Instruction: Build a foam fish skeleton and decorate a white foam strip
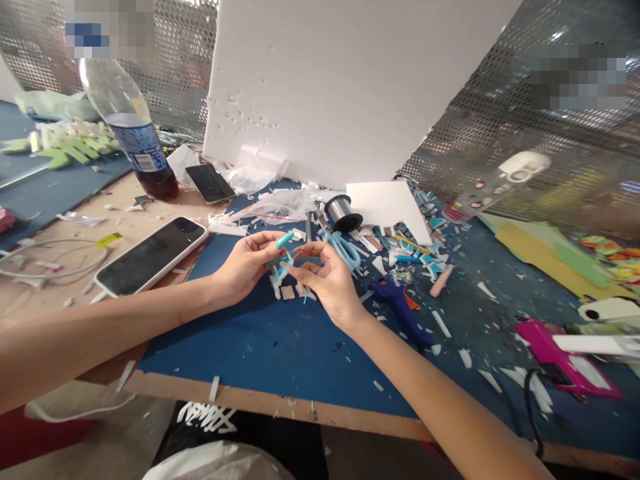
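Both hands meet above the blue mat [240, 340] near its middle. My left hand [250, 263] pinches a small turquoise stick-like piece [285, 241] between thumb and fingers, its rounded end pointing up and to the right. Close against it, my right hand [325, 277] has its thumb and fingertips pressed together around light-blue bits too small to make out. Beneath the fingertips lie small white and blue scraps [288, 292]. Just beyond the right hand are light-blue handled scissors [345, 250], and to its right a dark blue glue gun [403, 310].
A wire spool [343, 213] stands behind the hands among foam scraps and plastic bags. At left are a white-cased phone [153, 257], a smaller phone [210, 182] and a cola bottle [135, 143]. A magenta tool [567, 360] lies at right. A white board [340, 87] rises behind.
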`<state>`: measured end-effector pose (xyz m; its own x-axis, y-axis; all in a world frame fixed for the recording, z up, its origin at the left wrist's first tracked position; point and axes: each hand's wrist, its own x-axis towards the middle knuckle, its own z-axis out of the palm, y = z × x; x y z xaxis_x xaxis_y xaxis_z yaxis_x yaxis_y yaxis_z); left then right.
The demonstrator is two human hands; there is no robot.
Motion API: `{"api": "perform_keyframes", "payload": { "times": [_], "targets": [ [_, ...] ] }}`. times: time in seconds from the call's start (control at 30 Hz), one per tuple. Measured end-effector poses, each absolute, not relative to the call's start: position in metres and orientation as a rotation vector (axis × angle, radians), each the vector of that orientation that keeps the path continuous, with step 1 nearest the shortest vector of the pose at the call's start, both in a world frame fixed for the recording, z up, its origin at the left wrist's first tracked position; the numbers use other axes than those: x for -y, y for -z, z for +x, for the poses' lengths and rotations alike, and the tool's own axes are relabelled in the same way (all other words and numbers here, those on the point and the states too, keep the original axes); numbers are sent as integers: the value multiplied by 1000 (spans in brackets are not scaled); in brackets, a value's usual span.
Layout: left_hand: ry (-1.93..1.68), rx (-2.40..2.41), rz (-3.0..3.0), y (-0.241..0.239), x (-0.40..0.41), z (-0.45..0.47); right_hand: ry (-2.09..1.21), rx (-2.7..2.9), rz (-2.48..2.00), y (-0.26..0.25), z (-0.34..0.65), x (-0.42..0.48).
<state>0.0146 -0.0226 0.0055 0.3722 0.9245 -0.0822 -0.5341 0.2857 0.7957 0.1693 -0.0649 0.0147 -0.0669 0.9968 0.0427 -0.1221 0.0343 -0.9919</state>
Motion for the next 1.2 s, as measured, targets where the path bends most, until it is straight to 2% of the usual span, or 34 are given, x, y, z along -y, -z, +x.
{"api": "perform_keyframes", "payload": {
  "times": [0.13,0.33,0.53,0.97,1.2],
  "targets": [
    [-1038,-619,793,-4,22,13,-1345,1113,-1059,-17,172,64],
    [-1049,-605,816,-3,18,8,-1601,1055,-1054,-23,177,63],
    [-989,-548,850,-3,17,8,-1656,952,-1020,-27,183,58],
    [-936,-521,1120,-7,16,7,-1616,969,-1085,-28,188,54],
    [-916,-516,1668,-10,18,5,-1387,1126,-1165,-18,182,58]
  ]
}}
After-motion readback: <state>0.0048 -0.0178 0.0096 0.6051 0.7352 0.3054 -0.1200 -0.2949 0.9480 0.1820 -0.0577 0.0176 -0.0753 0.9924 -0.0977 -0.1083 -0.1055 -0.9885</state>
